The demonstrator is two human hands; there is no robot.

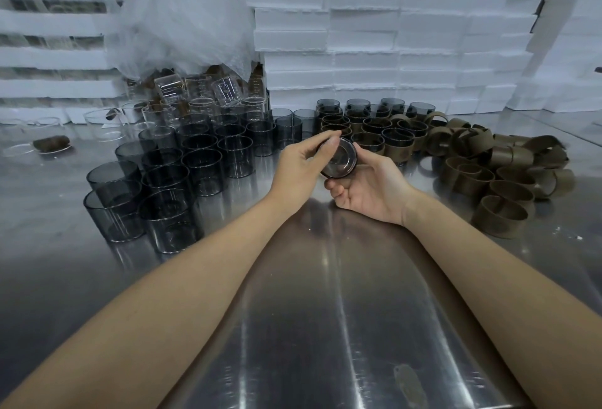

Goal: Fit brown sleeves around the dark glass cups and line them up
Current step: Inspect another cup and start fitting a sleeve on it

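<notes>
Above table (325,294): both hands' grip on tilted cup (338,161).

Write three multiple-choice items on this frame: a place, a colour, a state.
1. Where on the table is the pile of loose sleeves? A the person's left; B the person's right; C the near edge.
2. What colour are the stacked blocks? A brown; B black; C white.
3. How is the held cup? A upright on the table; B tipped between left hand and right hand; C inside another cup.
Key: B, sleeves heap right of the hands; C, white blocks fill the back; B, both hands grip it tipped.
</notes>
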